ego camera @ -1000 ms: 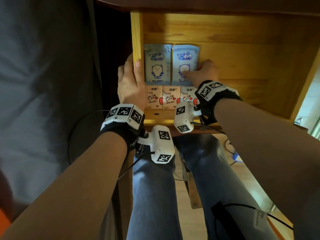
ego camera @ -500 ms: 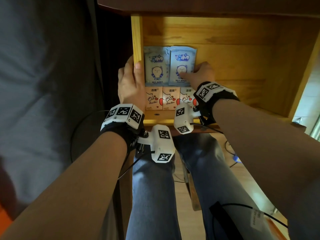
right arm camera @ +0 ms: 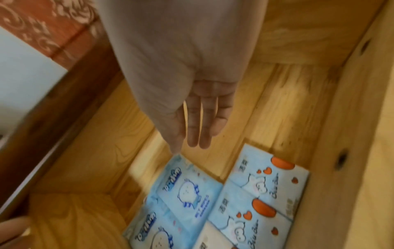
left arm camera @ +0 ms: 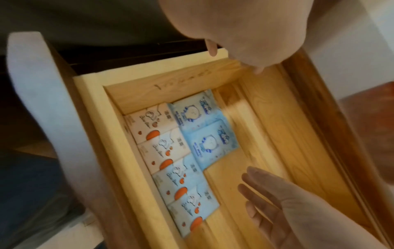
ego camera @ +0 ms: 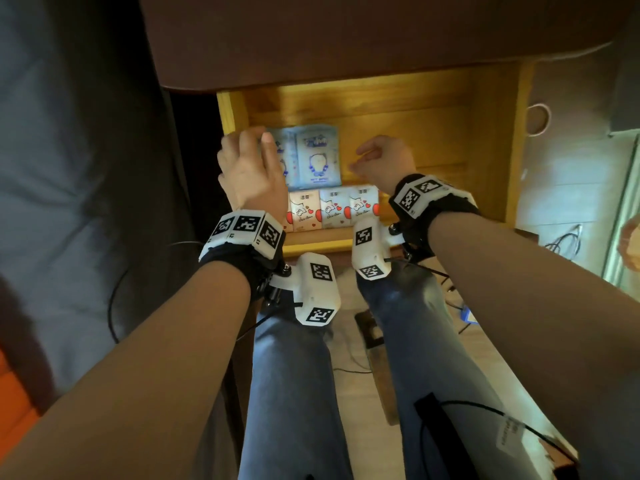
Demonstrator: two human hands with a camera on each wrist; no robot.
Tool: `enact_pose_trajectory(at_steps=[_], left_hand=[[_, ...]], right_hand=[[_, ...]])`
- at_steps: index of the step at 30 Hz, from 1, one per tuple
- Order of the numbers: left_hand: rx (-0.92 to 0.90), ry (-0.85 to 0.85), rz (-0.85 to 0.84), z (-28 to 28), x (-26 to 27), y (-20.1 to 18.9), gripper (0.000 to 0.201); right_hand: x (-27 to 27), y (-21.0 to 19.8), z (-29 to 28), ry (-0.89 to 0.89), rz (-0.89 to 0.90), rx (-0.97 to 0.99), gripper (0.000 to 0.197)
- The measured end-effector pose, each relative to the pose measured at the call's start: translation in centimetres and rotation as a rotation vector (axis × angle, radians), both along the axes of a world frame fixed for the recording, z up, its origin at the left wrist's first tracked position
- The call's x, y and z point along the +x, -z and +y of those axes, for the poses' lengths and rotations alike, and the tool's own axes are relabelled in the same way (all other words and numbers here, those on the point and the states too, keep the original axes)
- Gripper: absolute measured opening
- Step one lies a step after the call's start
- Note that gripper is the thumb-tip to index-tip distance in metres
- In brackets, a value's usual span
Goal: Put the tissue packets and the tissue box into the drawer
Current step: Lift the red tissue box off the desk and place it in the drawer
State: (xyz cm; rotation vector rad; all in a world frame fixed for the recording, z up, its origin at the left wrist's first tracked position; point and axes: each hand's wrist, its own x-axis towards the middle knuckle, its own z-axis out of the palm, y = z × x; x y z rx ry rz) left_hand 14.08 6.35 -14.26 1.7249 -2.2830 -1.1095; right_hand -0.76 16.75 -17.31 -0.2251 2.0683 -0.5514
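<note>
The wooden drawer [ego camera: 433,133] stands pulled out. Two blue wet-wipe packets [ego camera: 317,157] lie side by side at its left, flat on the floor [left arm camera: 204,128] [right arm camera: 187,193]. In front of them, a row of small cream and blue tissue packets [ego camera: 332,209] lines the front wall [left arm camera: 170,160] [right arm camera: 266,185]. My left hand [ego camera: 249,161] hovers over the drawer's left wall, fingers relaxed, holding nothing [left arm camera: 230,33]. To the right of the blue packets, my right hand [ego camera: 377,157] hangs above bare drawer floor with straight fingers and touches nothing [right arm camera: 200,121] [left arm camera: 275,202].
A dark brown tabletop [ego camera: 346,36] overhangs the back of the drawer. Grey bedding [ego camera: 69,168] lies to the left. My jeans-clad legs [ego camera: 294,375] are under the drawer front, with cables on the floor [ego camera: 561,237]. The drawer's right half is bare wood.
My left hand has let go of the drawer's left wall and lifted. My right hand has come off the right blue packet and moved right. The head view has shifted.
</note>
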Motion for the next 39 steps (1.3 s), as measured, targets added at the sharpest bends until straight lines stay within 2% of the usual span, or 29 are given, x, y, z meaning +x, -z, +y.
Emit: enact_pose_trajectory(at_steps=[2, 6, 12, 17, 22, 25, 28, 32, 39], left_hand=[[0.004, 0.062, 0.002, 0.5, -1.9, -0.8, 0.041], [0.06, 0.102, 0.146, 1.9, -6.7, -1.7, 0.042], [0.083, 0.135, 0.213, 4.5, -14.8, -3.2, 0.042], [0.046, 0.143, 0.226, 4.8, -21.0, -4.7, 0.041], [0.139, 0.063, 0.225, 3.5, -26.5, -6.0, 0.038], [0.24, -0.027, 0.244, 2.6, -28.7, -6.3, 0.029], [0.283, -0.103, 0.298, 1.9, -30.0, -6.6, 0.028], [0.344, -0.19, 0.323, 1.2, -30.8, -6.4, 0.036], [0.355, -0.209, 0.345, 0.5, -30.5, -6.3, 0.056]], right_hand=[[-1.2, -1.0, 0.9, 0.013, -0.039, -0.057, 0.026], [-4.4, -2.6, 2.8, 0.007, -0.091, -0.17, 0.023], [-10.8, -4.7, 5.2, -0.03, -0.016, -0.265, 0.017], [-17.0, -7.2, 5.9, 0.075, 0.043, -0.359, 0.011], [-22.9, -8.7, 4.8, 0.204, 0.079, -0.452, 0.009], [-25.6, -8.2, 3.0, 0.251, 0.073, -0.471, 0.005], [-27.7, -7.4, 0.8, 0.319, 0.045, -0.489, 0.021], [-28.9, -7.3, -1.8, 0.347, 0.026, -0.545, 0.041], [-28.9, -7.4, -2.9, 0.279, 0.0, -0.579, 0.058]])
